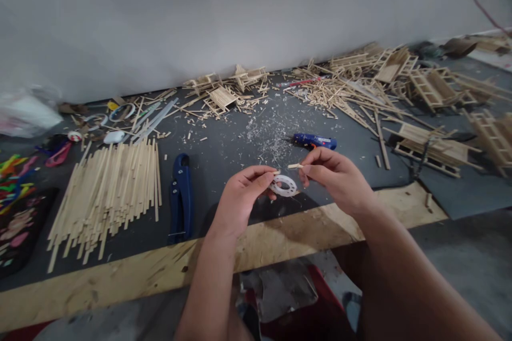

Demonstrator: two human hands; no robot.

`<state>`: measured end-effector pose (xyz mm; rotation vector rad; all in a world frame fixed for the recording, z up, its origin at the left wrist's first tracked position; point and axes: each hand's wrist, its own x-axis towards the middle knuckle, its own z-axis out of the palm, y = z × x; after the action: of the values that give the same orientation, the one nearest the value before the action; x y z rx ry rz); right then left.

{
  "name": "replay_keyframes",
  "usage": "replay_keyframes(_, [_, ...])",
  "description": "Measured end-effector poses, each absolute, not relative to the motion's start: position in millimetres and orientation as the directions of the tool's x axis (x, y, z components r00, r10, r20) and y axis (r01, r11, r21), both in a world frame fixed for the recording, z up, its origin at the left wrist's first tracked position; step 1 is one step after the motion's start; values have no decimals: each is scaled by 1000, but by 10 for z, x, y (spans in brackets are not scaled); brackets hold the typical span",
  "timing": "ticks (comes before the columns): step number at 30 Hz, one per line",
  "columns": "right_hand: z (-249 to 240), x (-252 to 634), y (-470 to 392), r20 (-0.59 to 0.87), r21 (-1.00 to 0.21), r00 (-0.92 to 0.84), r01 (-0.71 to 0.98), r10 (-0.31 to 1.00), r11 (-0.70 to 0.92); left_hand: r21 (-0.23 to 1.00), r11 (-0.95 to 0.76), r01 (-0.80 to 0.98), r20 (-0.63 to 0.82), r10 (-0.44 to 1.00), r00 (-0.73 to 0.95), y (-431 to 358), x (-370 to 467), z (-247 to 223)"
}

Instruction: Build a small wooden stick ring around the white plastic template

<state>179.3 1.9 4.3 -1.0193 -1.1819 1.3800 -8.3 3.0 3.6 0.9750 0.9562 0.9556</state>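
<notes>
Over the table's near edge (120, 272), the left hand (245, 192) pinches a white ring (293, 188) by its rim; the right hand (336, 176) pinches a short stick (294, 165) by one end. With so little held, the stick could slip and get lost among the scraps (264, 141).

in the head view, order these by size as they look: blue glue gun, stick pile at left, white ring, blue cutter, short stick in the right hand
1. stick pile
2. blue cutter
3. blue glue gun
4. white ring
5. short stick
</notes>
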Motion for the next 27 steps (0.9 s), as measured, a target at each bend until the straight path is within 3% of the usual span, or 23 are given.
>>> replay_keyframes(6, [88,1934,81,88,-926,123,-356,988,127,948,255,-189,-203,945,256,27,-94,25])
replay_keyframes(9, [76,1971,104,110,-928,191,-332,975,170,952,241,-189,-193,951,240,29,-93,17])
replay_keyframes(17, [22,1768,1,56,-998,24,-10,998,56,958,232,-167,-198,960,198,38,-61,16])
replay_keyframes(27, [54,1678,-25,45,-999,-20,24,999,46,968,208,-141,-175,961,215,27,-76,-3])
